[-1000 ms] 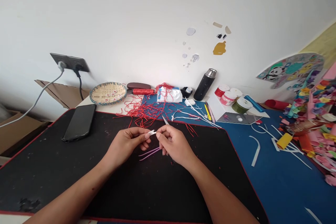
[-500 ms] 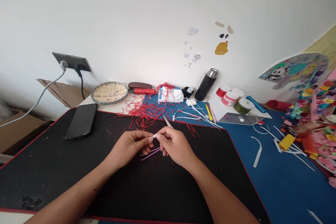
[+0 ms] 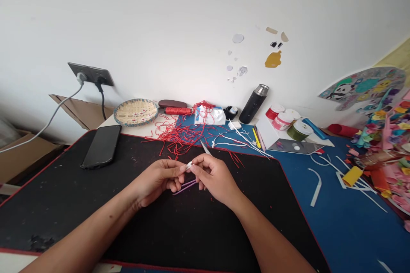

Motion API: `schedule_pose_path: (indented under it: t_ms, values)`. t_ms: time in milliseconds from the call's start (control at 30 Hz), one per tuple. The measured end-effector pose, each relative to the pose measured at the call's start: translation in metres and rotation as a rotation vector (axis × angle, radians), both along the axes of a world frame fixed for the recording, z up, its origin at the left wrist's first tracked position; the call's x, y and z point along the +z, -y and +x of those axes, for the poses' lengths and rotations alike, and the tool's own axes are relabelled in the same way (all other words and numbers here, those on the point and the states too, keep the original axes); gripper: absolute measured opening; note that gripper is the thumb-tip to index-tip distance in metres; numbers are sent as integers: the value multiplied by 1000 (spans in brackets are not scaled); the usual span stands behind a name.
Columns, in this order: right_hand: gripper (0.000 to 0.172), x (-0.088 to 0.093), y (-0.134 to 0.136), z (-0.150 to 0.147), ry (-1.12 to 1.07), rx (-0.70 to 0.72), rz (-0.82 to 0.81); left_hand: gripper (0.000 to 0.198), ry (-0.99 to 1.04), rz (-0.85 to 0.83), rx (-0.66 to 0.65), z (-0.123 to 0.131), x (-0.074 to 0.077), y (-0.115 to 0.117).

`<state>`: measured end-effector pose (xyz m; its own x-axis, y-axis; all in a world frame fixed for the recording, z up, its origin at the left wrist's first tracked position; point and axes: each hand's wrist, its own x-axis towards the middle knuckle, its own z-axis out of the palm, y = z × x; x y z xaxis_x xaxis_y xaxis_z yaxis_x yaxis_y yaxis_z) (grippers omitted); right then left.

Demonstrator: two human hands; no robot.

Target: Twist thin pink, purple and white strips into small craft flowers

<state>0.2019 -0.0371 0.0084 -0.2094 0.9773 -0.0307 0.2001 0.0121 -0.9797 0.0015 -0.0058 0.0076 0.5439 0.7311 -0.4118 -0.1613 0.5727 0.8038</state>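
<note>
My left hand (image 3: 156, 178) and my right hand (image 3: 213, 177) meet above the black desk mat (image 3: 64, 209), their fingertips pinching a small white piece (image 3: 189, 165). Thin purple cords (image 3: 185, 187) run from under the fingers and hang low over the mat. A pointed metal tool (image 3: 205, 148) sticks out past the right hand's fingers, its lower part hidden in that hand. Just beyond the hands lies a tangle of thin red cord (image 3: 179, 137).
A black phone (image 3: 101, 146) lies on the mat at the left. Along the wall stand a woven basket (image 3: 136, 112), a black thermos (image 3: 254, 104) and several jars (image 3: 282, 121). White strips and bright paper scraps (image 3: 393, 166) cover the blue desk at right.
Both hands have drawn slightly closer around the white piece, which shows less between the fingertips. The whole view has drifted a little, with the desk items shifting slightly right.
</note>
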Motion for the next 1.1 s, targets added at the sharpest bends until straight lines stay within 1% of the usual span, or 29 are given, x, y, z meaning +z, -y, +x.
schedule_pose_path:
  t_ms: [267, 433, 667, 800, 900, 1000, 1100]
  values:
    - [19, 1, 1, -1, -63, 66, -2, 33, -2, -52, -46, 1, 1, 2]
    - [21, 1, 1, -2, -53, 48, -2, 36, -19, -16, -55, 3, 1, 3]
    - [24, 0, 1, -3, -68, 9, -22, 36, 7, 14, -3, 6, 1, 7]
    - [29, 1, -1, -2, -86, -52, -42, 39, 18, 93, 36, 7, 4, 8]
    - [31, 0, -2, -2, -93, -81, -41, 44, -9, 202, 57, 7, 5, 9]
    - [31, 0, -2, -4, -108, -72, -52, 39, -68, 310, 70, 7, 4, 9]
    - [30, 2, -1, -5, -126, -50, -63, 38, -106, 357, 100, 7, 4, 8]
